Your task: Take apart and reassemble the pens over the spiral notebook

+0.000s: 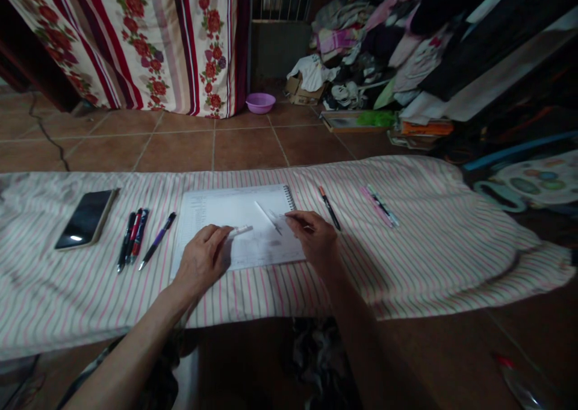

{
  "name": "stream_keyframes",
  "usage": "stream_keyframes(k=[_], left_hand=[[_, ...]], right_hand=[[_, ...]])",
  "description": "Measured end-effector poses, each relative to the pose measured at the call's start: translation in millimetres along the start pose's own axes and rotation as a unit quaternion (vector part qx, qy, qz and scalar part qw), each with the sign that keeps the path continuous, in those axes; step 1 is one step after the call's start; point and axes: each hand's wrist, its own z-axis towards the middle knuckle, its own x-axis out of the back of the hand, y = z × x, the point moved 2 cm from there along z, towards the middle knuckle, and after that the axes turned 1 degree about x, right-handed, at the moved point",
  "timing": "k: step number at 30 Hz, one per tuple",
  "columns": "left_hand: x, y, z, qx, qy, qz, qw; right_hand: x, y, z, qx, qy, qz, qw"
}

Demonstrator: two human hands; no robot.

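Note:
An open spiral notebook [235, 214] lies on a striped cloth [406, 241]. My left hand [201, 259] rests on the page, its fingertips pinching a small white pen cap [240, 230]. My right hand [313, 235] is closed around a white pen [267, 216], tip pointing up and left over the paper. Both hands sit at the notebook's lower half, a short gap between them.
A phone [85, 218] and several pens [135, 236] lie left of the notebook; a black pen [329, 208] and two more pens [380, 205] lie to its right. Beyond the cloth are tiled floor, a purple bowl [261, 102], a floral curtain and piled clothes [383, 43].

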Motion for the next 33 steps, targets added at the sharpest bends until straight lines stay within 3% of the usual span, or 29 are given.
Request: stream_keyframes(k=[14,24,33], left_hand=[[-2.8,7,4,0.052,-0.036,-0.067,0.996],[-13.3,3,9,-0.021,-0.037,0.031,0.999],[-17.1,6,8,-0.017,0.018,-0.029,0.999]], right_hand=[[-25,-17,-13,0.065,-0.084,0.015,0.994],[-31,-18,-15,0.084,-0.093,-0.003,0.992],[-33,-20,-15,0.064,-0.094,-0.004,0.993]])
